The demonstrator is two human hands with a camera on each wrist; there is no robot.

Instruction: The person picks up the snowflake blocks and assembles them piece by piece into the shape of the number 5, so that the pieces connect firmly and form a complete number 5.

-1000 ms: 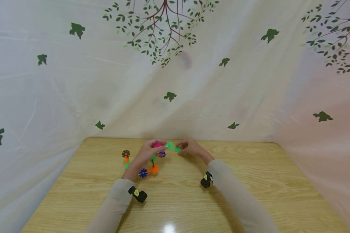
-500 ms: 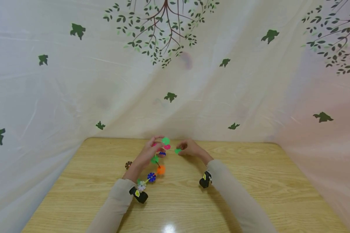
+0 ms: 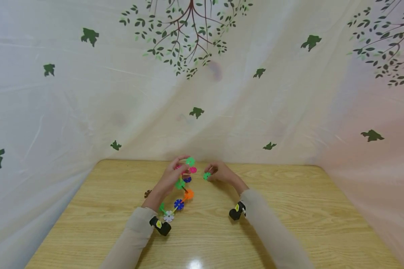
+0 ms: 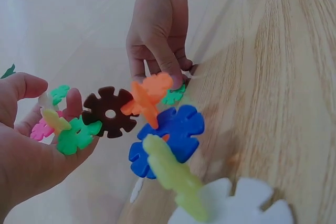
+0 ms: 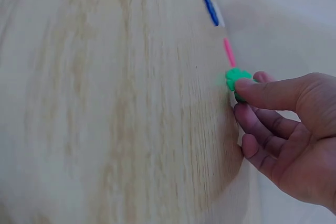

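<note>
My left hand (image 3: 170,178) holds a chain of slotted plastic flower-shaped discs by its far end, near a green disc (image 3: 190,161). From there the chain runs through a brown disc (image 4: 110,113), an orange disc (image 4: 149,98), a blue disc (image 3: 179,204) and a white disc (image 3: 169,216), curving beneath my left wrist. My right hand (image 3: 222,173) pinches a single green disc (image 5: 237,78) between thumb and fingers, low over the table. A gap separates this disc from the chain. Part of the chain is hidden behind my left forearm.
A pink disc (image 5: 229,52) and a blue disc (image 5: 211,10) are at the table (image 3: 272,220) between my hands, near its far edge. Another brown disc (image 3: 147,193) shows left of my left wrist. A pale curtain (image 3: 155,123) with printed leaves hangs behind the table.
My left hand has drawn its green disc up and left, away from the right hand. The chain has swung right and nearer, bringing the white disc into view. My right hand barely moves.
</note>
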